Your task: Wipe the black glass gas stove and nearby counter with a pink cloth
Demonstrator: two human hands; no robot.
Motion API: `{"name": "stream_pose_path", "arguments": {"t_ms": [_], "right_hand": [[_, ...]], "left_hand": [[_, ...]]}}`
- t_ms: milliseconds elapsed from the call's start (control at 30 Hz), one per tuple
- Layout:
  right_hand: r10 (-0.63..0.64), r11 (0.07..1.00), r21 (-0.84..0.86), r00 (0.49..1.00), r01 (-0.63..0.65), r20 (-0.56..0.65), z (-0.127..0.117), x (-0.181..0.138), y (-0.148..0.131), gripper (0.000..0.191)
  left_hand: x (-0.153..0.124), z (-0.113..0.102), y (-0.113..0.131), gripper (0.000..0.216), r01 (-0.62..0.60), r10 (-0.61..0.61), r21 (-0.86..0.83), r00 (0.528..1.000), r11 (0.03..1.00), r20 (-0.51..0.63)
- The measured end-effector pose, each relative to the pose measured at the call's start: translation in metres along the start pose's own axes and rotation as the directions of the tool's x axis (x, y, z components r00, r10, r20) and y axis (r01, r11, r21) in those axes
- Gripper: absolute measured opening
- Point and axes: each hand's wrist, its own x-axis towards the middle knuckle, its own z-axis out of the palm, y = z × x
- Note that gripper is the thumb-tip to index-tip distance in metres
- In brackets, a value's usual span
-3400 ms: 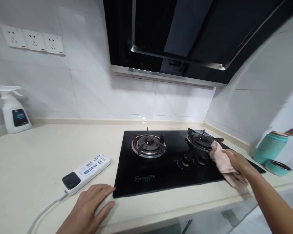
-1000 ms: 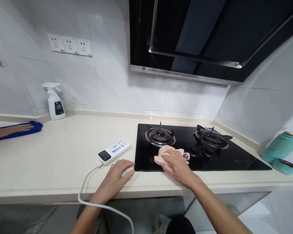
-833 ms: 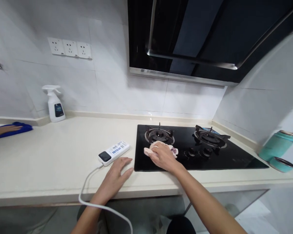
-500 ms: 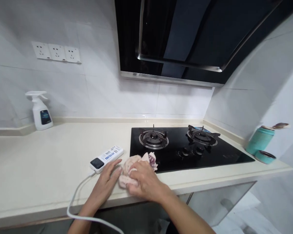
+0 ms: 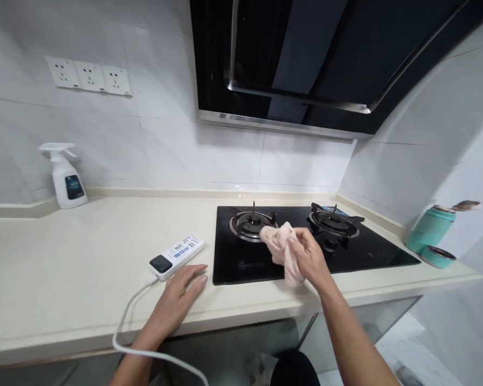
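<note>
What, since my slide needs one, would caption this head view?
Right hand holding pink cloth at the black hob, left hand on the counter.

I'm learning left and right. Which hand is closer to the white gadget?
Left. The left hand rests beside the white gadget; the right hand, holding the cloth, is farther, over the stove.

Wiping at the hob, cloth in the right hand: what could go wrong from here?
1. The pale pink cloth hangs loose from the right hand near the left burner; it might snag on the pan supports.
2. The white cable crosses the left forearm in view; moving that arm could tug the power bank.
3. A sideways sweep might bump the control knob.
</note>
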Motion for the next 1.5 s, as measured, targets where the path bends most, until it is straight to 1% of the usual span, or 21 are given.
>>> {"name": "stream_pose_path", "arguments": {"t_ms": [67,133,200,267,367,500,567,667,733,800,867,967,1033,1100,1167,1233,1267,1333,1367,1433,1500], "right_hand": [[0.089,0.954,-0.294,0.993,-0.062,0.082,0.001,0.014,0.019,0.037],[0.163,0.801,-0.598,0.973,-0.035,0.161,0.011,0.017,0.030,0.042],[0.192,0.651,-0.759,0.960,0.030,0.203,0.024,0.014,0.031,0.047],[0.177,0.585,-0.806,0.955,0.092,0.237,0.035,0.010,0.024,0.047],[0.141,0.585,-0.797,0.949,0.149,0.281,0.048,0.009,0.008,0.040],[-0.008,0.715,-0.642,0.922,0.276,0.388,0.076,0.007,-0.015,0.032],[-0.123,0.776,-0.513,0.886,0.366,0.446,0.094,0.003,-0.025,0.032],[-0.287,0.796,-0.347,0.814,0.496,0.505,0.115,-0.011,-0.038,0.033],[-0.374,0.787,-0.267,0.773,0.557,0.512,0.121,-0.025,-0.044,0.032],[-0.441,0.787,-0.186,0.747,0.588,0.497,0.120,-0.043,-0.049,0.031],[-0.479,0.804,-0.116,0.750,0.583,0.456,0.114,-0.060,-0.052,0.029],[-0.504,0.843,0.017,0.780,0.537,0.369,0.098,-0.079,-0.055,0.021],[-0.496,0.866,0.133,0.798,0.482,0.342,0.079,-0.085,-0.055,0.015],[-0.438,0.899,0.171,0.835,0.403,0.333,0.052,-0.085,-0.051,0.012],[-0.320,0.947,0.087,0.906,0.309,0.277,0.018,-0.080,-0.041,0.015],[-0.159,0.984,-0.063,0.978,0.169,0.136,-0.017,-0.071,-0.023,0.022],[-0.064,0.986,-0.148,0.996,0.072,0.060,-0.032,-0.066,-0.010,0.032],[0.074,0.952,-0.294,0.995,-0.092,-0.072,-0.053,-0.055,0.017,0.056],[0.116,0.920,-0.362,0.987,-0.150,-0.113,-0.058,-0.050,0.031,0.062],[0.182,0.833,-0.500,0.971,-0.237,-0.156,-0.059,-0.044,0.054,0.061],[0.224,0.739,-0.621,0.965,-0.260,-0.137,-0.050,-0.041,0.064,0.058]], "left_hand": [[-0.001,0.001,-0.001,0.047,0.002,-0.002,0.002,1.000,1.000,-0.004],[-0.002,0.001,-0.001,0.047,0.013,-0.013,0.005,1.000,1.000,0.000],[-0.002,0.002,-0.002,0.046,0.019,-0.019,0.014,1.000,1.000,0.010],[-0.003,0.002,-0.003,0.045,0.015,-0.016,0.027,1.000,1.000,0.017],[-0.003,0.002,-0.004,0.046,0.007,-0.007,0.040,1.000,0.999,0.012],[-0.001,0.004,-0.011,0.048,-0.008,0.008,0.022,1.000,1.000,0.026],[0.001,0.004,-0.015,0.051,-0.001,0.001,-0.005,1.000,1.000,-0.004],[0.003,0.005,-0.019,0.058,0.017,-0.020,-0.040,0.996,0.999,-0.082],[0.004,0.005,-0.020,0.060,0.015,-0.020,-0.047,0.993,0.999,-0.113],[0.004,0.004,-0.019,0.060,0.008,-0.013,-0.043,0.993,0.999,-0.120],[0.004,0.003,-0.017,0.058,-0.005,0.001,-0.035,0.995,0.999,-0.104],[0.004,0.003,-0.014,0.055,-0.035,0.034,-0.019,0.998,0.999,-0.061],[0.004,0.003,-0.014,0.054,-0.038,0.038,-0.004,0.998,0.999,-0.044],[0.004,0.003,-0.013,0.054,-0.024,0.024,0.011,0.999,1.000,-0.030],[0.004,0.003,-0.012,0.053,-0.013,0.013,0.022,1.000,1.000,-0.006],[0.003,0.003,-0.008,0.051,-0.008,0.008,0.031,1.000,0.999,0.017],[0.002,0.003,-0.007,0.051,-0.009,0.009,0.034,1.000,0.999,0.021],[0.001,0.003,-0.004,0.050,-0.013,0.013,0.034,1.000,0.999,0.018],[0.000,0.003,-0.003,0.050,-0.017,0.017,0.030,1.000,0.999,0.010],[0.000,0.003,-0.003,0.050,-0.019,0.019,0.019,1.000,1.000,-0.006],[-0.001,0.003,-0.003,0.050,-0.013,0.013,0.007,1.000,1.000,-0.006]]}}
